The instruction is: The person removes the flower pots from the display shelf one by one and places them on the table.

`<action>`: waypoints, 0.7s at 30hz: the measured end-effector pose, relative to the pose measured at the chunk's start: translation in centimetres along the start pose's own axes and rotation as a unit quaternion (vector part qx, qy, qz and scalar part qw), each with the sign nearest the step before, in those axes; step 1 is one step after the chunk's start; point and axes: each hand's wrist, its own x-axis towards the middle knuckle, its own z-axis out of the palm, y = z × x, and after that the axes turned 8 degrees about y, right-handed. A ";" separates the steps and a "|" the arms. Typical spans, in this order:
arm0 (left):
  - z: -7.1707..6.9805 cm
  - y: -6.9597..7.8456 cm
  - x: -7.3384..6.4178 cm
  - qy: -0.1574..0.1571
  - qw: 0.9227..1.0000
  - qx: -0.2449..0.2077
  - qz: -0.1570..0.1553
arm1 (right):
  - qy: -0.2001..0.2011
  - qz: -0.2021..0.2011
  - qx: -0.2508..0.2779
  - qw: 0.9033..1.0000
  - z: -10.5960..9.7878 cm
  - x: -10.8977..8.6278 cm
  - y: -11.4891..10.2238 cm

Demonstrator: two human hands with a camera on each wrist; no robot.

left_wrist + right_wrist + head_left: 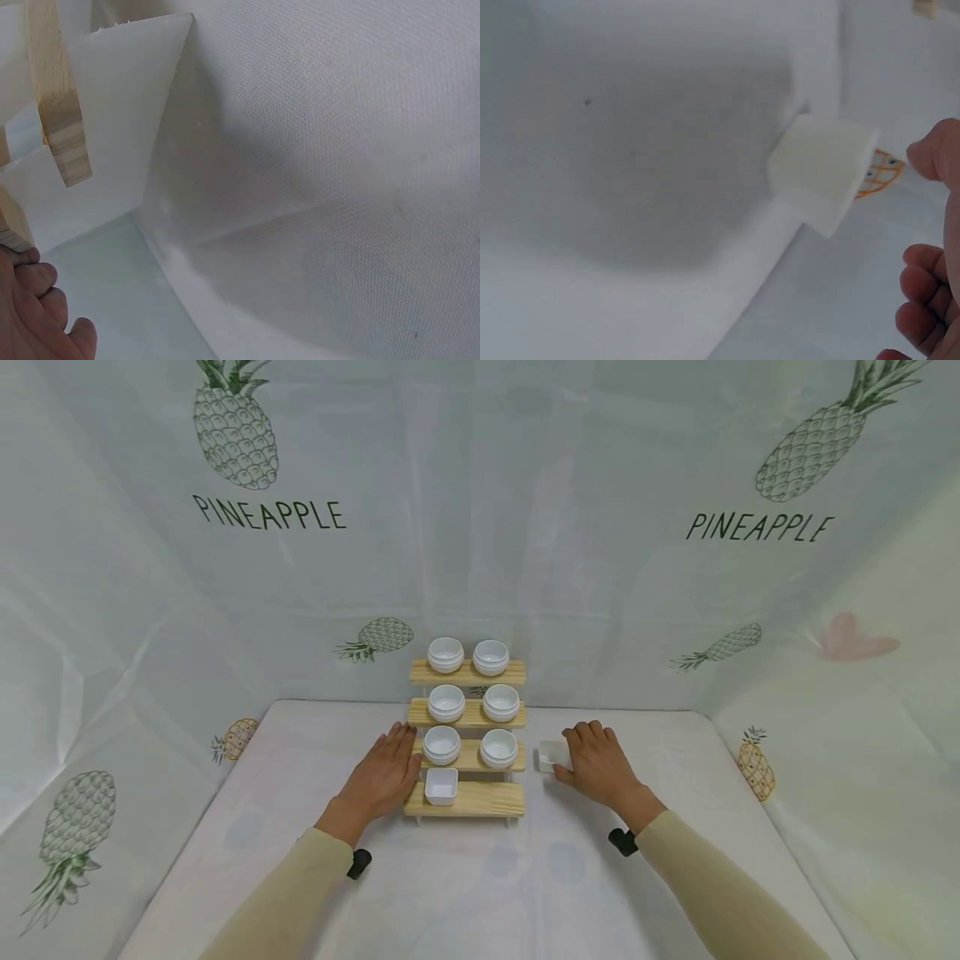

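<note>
Arms [712, 881] forward, left hand [378, 777] straight-fingered, right hand [597, 766] with fingers [920, 291] loosely bent

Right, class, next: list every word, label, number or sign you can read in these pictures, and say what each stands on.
"PINEAPPLE": on the backdrop sheet, below the upper-left pineapple drawing.
"PINEAPPLE": on the same sheet, below the upper-right pineapple drawing.
No lettering can be made out on the round bowls, square dishes or wooden stand.
The black wrist pieces show too small to tell.
</note>
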 end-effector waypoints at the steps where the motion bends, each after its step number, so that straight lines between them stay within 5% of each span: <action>1: 0.0 0.0 0.0 0.000 1.000 0.000 0.001 | 0.007 -0.001 -0.003 1.000 -0.4 -0.1 -0.1; 12: -0.3 0.3 -0.1 -0.008 1.000 0.006 -0.001 | 0.132 -0.011 0.023 0.991 -5.0 1.1 -2.0; 21: -0.3 0.2 -0.1 -0.011 1.000 0.008 -0.003 | 0.166 -0.069 0.072 0.981 -6.8 3.0 -8.9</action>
